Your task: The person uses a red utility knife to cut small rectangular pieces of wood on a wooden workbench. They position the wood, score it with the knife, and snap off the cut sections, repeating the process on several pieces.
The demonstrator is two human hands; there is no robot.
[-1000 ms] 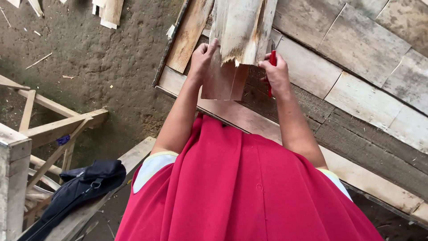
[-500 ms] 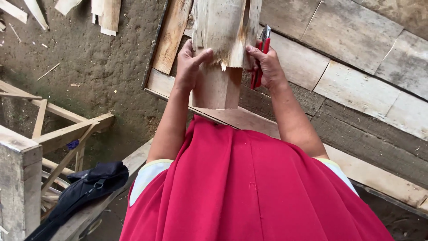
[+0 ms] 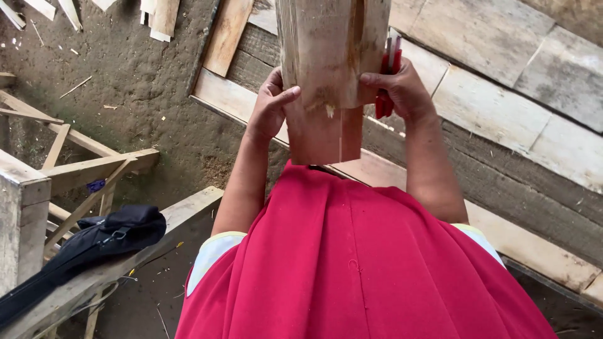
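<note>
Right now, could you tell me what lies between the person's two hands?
In the head view, the upright wooden board fills the gap: the left hand grips one edge, the right hand the other, with a red-handled tool pinned against it.

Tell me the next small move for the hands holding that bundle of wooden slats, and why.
Probably square the bundle of pale wooden slats: one slat juts lower at the bottom. The left hand could push it level while the right hand, also holding a red-handled tool, steadies the other side.
</note>
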